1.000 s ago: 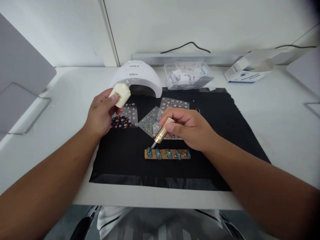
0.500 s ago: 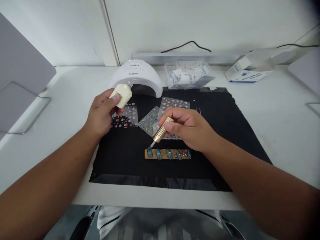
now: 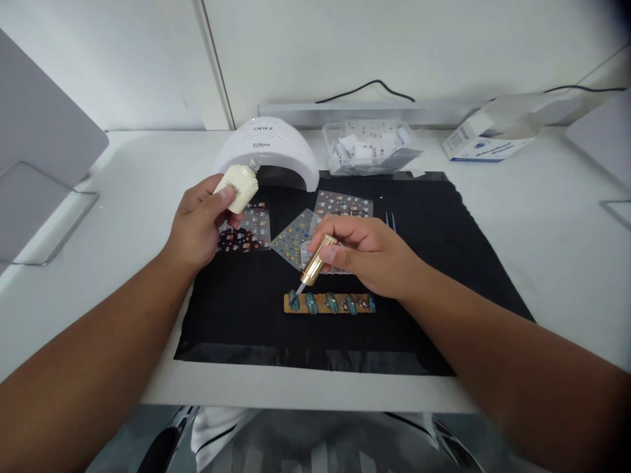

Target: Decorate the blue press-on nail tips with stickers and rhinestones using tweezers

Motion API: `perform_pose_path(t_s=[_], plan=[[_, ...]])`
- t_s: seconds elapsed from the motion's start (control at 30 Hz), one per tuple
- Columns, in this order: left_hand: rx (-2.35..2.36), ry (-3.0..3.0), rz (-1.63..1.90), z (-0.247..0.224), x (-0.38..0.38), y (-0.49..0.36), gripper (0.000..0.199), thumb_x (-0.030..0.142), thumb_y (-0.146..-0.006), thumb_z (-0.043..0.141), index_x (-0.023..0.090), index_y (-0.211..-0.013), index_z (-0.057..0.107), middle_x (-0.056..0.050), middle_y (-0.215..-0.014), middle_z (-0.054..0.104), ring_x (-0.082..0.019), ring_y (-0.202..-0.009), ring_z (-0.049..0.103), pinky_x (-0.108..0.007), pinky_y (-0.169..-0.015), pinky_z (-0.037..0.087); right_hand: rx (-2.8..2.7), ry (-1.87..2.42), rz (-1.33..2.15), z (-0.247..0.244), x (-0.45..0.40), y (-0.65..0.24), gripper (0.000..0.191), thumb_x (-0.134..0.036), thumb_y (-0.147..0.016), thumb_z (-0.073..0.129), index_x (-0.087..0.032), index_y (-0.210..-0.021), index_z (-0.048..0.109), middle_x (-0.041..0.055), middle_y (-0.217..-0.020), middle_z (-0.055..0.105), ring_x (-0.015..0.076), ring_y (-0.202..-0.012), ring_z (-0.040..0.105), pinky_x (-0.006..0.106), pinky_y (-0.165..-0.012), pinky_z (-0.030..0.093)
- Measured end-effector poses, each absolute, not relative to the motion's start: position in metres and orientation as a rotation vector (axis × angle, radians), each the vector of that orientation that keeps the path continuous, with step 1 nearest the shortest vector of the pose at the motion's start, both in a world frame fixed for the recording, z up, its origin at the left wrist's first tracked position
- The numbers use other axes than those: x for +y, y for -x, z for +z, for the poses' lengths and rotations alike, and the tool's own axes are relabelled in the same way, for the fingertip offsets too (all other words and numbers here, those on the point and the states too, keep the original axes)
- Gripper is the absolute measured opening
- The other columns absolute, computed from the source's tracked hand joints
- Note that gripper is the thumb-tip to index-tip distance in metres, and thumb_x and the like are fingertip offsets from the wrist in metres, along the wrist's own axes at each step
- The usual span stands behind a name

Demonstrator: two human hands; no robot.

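My left hand (image 3: 200, 223) grips a cream-coloured bottle (image 3: 237, 188), tilted, its clear neck uncapped. Between the fingers of my right hand (image 3: 367, 253) is a gold ribbed brush cap (image 3: 318, 261), pointing down and to the left. Its brush tip touches or hovers just over the leftmost teal nail tip (image 3: 294, 301). Several glossy teal nail tips stand in a row on a tan strip (image 3: 321, 309), which lies on a black mat (image 3: 236, 315). Small shiny ornaments show among those on the right.
Behind the hands is a white nail lamp (image 3: 271, 144). Patterned sticker sheets (image 3: 294, 238) lie on the mat, with tweezers (image 3: 390, 221) to their right. A clear plastic box (image 3: 367, 148) and an open white carton (image 3: 488, 138) stand at the back.
The brush cap in my right hand has moved slightly down, and its tip is lower over the leftmost nail tip. My left hand still holds the bottle; the view has shifted slightly.
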State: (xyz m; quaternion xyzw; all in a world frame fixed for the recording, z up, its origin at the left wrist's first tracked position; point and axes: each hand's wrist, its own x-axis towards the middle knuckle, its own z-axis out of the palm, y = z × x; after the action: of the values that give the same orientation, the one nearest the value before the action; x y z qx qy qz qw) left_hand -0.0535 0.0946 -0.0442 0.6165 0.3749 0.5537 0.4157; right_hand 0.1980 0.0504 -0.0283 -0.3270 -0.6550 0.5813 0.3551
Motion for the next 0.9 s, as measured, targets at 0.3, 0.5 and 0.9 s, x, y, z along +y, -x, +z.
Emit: perform_pose_path(t_s=[0.3,0.5,0.9], plan=[[0.905,-1.527,1.401,-0.0438,0.0941,0.0535,0.035,0.051,-0.078,0.066,0.018,-0.071,0.063,-0.002,-0.056,0.053,-0.013,-0.049,0.045,-0.029,-0.045,0.030,-1.674,0.821,1.494,-0.0311,0.0550,-0.1988,0.023,-0.040,-0.081,0.069,-0.018,-0.078,0.065,0.0002,-0.067,0.067,0.0112,-0.060,0.060,0.024,-0.058,0.048],[0.929,-1.512,1.405,-0.0432,0.0948,0.0522,0.037,0.054,-0.075,0.069,0.017,-0.071,0.064,-0.001,-0.054,0.053,-0.012,-0.047,0.045,-0.029,-0.044,0.030,-1.730,0.826,1.460,-0.0330,0.0532,-0.1994,0.016,-0.034,-0.084,0.066,-0.019,-0.078,0.065,-0.0005,-0.070,0.066,0.0104,-0.061,0.060,0.023,-0.058,0.047],[0.853,-1.519,1.431,-0.0453,0.0940,0.0530,0.033,0.045,-0.079,0.069,0.013,-0.074,0.065,-0.002,-0.056,0.054,-0.011,-0.049,0.048,-0.025,-0.044,0.034,-1.684,0.785,1.532,-0.0296,0.0513,-0.1975,0.019,-0.035,-0.082,0.068,-0.017,-0.080,0.065,-0.0004,-0.071,0.065,0.0105,-0.063,0.061,0.021,-0.057,0.048]])
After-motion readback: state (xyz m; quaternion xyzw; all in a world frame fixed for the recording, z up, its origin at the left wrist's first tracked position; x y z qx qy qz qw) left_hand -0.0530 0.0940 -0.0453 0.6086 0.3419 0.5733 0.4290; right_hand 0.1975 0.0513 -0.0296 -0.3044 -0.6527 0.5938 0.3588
